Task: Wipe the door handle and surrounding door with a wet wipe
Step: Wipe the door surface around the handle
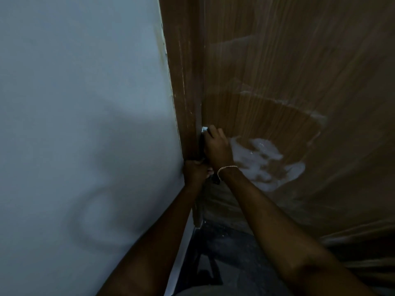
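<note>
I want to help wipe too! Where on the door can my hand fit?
There is bare wood on the door above the right hand, and more to the right of the white foamy smear. It is crowded at the door's edge beside the frame, where the left hand and the right hand with its wet wipe bunch.

Home interior: wooden door (277,71), painted wall (74,103)

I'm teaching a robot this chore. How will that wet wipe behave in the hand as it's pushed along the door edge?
Probably floppy: the wet wipe sits bunched under the right hand. Likely slick too, judging by the foamy smear left on the door.
</note>
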